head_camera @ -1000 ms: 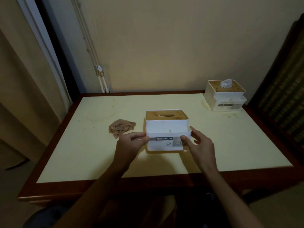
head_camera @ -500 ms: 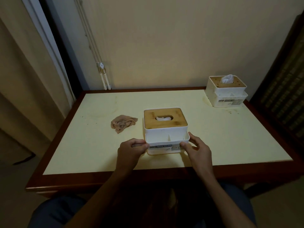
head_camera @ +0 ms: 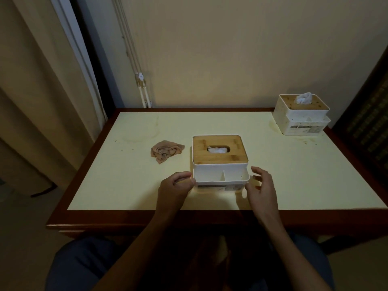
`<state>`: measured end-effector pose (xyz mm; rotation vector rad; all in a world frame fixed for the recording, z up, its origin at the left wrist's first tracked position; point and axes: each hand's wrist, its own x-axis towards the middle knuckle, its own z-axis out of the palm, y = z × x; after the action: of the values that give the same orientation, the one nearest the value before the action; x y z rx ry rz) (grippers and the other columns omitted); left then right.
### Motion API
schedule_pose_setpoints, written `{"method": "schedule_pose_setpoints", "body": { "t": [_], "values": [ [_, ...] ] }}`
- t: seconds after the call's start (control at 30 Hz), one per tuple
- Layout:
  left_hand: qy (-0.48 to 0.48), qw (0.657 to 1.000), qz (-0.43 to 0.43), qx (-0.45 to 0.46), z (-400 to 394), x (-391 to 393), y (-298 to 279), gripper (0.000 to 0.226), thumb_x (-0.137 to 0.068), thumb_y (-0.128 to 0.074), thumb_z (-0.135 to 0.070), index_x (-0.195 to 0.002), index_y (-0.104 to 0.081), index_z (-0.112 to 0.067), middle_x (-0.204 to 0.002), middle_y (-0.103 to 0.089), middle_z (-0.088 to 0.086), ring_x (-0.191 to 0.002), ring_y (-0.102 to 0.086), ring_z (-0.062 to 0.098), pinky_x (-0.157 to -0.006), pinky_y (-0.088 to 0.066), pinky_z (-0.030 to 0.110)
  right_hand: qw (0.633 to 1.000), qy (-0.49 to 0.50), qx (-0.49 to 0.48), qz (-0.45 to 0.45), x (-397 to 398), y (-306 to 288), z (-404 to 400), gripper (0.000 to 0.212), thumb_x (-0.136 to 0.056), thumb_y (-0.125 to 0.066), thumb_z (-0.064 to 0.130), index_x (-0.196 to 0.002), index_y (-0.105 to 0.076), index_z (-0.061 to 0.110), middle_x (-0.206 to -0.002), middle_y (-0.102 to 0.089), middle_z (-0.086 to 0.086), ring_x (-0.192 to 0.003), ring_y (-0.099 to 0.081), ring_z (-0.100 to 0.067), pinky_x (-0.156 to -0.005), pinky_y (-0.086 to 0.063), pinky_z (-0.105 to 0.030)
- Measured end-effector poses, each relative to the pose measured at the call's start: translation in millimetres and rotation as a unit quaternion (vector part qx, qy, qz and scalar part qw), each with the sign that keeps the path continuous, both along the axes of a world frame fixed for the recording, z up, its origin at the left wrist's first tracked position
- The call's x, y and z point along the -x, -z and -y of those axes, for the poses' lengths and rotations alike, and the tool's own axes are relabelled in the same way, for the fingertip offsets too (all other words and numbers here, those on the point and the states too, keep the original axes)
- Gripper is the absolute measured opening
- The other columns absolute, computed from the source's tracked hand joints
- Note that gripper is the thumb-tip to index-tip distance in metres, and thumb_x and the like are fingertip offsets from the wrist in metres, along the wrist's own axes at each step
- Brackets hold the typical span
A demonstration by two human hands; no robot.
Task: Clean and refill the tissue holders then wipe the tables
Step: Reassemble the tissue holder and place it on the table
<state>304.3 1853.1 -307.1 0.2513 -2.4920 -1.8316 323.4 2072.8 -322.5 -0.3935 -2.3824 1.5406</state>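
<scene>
- Bamboo-lidded white tissue holder [head_camera: 220, 162] sits near table [head_camera: 315, 175] centre, toward the near edge; tissue shows in the lid slot.
- Long axis of that holder runs 3 to 9 o'clock, front tray side facing the person at 6.
- Left hand [head_camera: 175, 189] at the holder's 8 o'clock corner, fingers curled, thumb and fingertip tips meeting the tray's left front edge; looks like a light pinch on the rim, not a full wrap.
- Right hand [head_camera: 261, 185] at the 4 o'clock corner, fingers loosely spread and half bent; a small gap shows between fingertips and tray wall, holds nothing. Thumb contact near the base: cannot tell.
- Holder lies at 12 o'clock from both hands, between them; left hand is the nearer one, already on it.
- Judgement: the holder looks set down or about to be re-gripped; the next move turns on both hands closing inward along the long axis, or letting go.
- Second tissue holder [head_camera: 301, 117] at the far 2 o'clock corner, well apart, tissue sticking up, specks and stains on it and around its base; likely still to be cleaned.
- Crumpled tan cloth [head_camera: 165, 151] at 10 o'clock of the near holder, just beside it, not touching; nearer the left hand for wiping.
- Stain marks on the tabletop around 10 to 11 o'clock; wiping not done by the look.
</scene>
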Motion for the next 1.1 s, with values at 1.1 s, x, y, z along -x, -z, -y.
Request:
{"method": "schedule_pose_setpoints", "body": {
  "t": [1.1],
  "values": [
    [0.451, 0.617, -0.279, 0.581, -47, 159, -70, 0.023, -0.093, -0.054, -0.036, -0.105, -0.072, -0.029, -0.129, -0.049, -0.003, -0.123, -0.037, 0.015, -0.094, -0.034, 0.031, 0.965, -0.143, -0.185, 0.118, 89, -18, 1, 0.058, -0.101, -0.024, 0.046, -0.153, -0.002, 0.029, -0.155, -0.026, -0.001, -0.140, -0.028, -0.024, -0.113, -0.027, -0.052]
  ]
}}
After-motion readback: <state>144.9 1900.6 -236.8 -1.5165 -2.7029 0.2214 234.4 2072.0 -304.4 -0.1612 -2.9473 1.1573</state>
